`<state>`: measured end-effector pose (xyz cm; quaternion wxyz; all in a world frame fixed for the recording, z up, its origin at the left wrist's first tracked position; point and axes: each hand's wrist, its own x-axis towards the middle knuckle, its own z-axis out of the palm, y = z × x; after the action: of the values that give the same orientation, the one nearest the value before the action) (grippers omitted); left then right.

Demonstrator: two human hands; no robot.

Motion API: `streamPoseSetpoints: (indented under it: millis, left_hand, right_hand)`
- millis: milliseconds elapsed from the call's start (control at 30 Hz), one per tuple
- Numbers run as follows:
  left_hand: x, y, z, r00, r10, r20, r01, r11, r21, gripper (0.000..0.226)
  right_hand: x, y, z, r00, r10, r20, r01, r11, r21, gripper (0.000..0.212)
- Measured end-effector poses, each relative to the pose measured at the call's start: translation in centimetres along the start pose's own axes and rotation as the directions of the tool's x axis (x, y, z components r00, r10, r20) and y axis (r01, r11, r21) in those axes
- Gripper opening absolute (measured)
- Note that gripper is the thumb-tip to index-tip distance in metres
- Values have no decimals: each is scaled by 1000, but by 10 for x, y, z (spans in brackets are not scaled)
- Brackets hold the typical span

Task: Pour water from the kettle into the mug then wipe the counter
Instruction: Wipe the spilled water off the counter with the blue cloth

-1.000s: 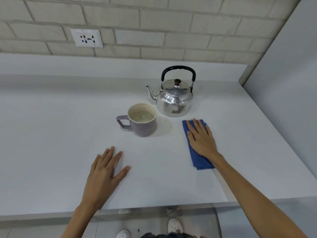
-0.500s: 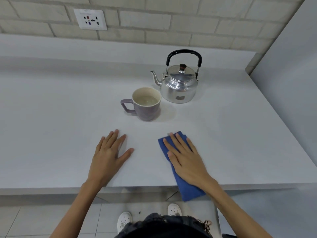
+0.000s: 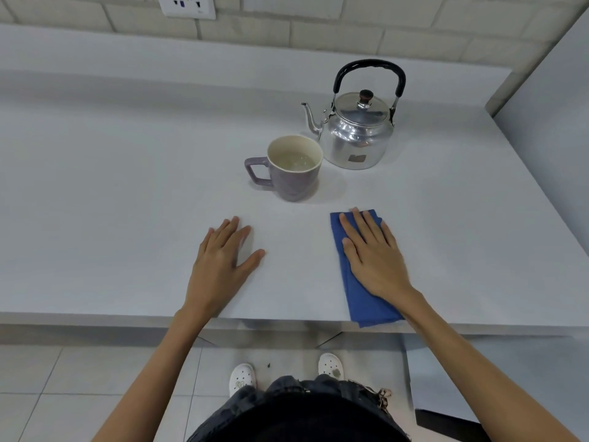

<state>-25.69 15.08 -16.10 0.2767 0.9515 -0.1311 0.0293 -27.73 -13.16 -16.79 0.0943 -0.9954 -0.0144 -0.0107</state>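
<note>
A shiny metal kettle with a black handle stands upright at the back right of the white counter, spout pointing left. Just in front of it, to the left, a purple mug holds water, handle to the left. My right hand lies flat, fingers spread, pressing a folded blue cloth against the counter; the cloth's near end hangs slightly over the front edge. My left hand rests palm down on the bare counter, open and holding nothing, in front of the mug.
A brick wall with a power socket runs behind a raised ledge at the back. A grey side panel bounds the counter on the right. Below the front edge are floor tiles and my white shoes.
My right hand slid the blue cloth from beside the kettle toward the front edge, then a little back from it. The left hand stayed flat on the counter. Kettle and mug have not moved.
</note>
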Motion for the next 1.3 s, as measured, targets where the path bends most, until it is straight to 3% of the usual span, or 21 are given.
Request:
streamPoseSetpoints:
  millis: [267, 567, 667, 767, 867, 967, 1033, 1200, 1300]
  left_hand:
    - [-1, 2, -6, 995, -81, -53, 68, 977, -203, 39]
    - [-8, 8, -22, 990, -138, -41, 120, 949, -291, 30]
    - [-23, 17, -29, 976, -217, -5, 206, 935, -288, 33]
    - [-45, 29, -33, 935, -336, 111, 353, 907, -231, 53]
    - [-58, 42, -34, 887, -407, 219, 450, 869, -207, 76]
    - [-61, 48, -33, 853, -463, 241, 509, 840, -190, 80]
    - [-60, 48, -34, 824, -498, 271, 549, 819, -165, 74]
    - [-51, 42, -41, 801, -497, 333, 567, 809, -155, 41]
    - [-45, 34, -48, 799, -517, 307, 580, 796, -170, 29]
  right_hand:
    - [13, -83, 24, 998, 29, -60, -27, 999, 35, 52]
    - [25, -177, 38, 998, -47, -37, 52, 989, 138, 52]
    - [35, -171, 27, 996, -89, 30, 82, 983, 163, 52]
    - [54, -159, 4, 986, -168, -8, 168, 981, 97, 49]
    - [73, -158, -15, 962, -239, 132, 224, 968, 115, 46]
    - [84, -161, -25, 920, -225, 322, 166, 965, 201, 27]
    - [88, -163, -25, 916, -191, 352, 110, 965, 238, 19]
    - [98, -171, -26, 932, -179, 314, 103, 964, 245, 39]
    - [101, -181, -25, 942, -178, 286, 93, 954, 287, 16]
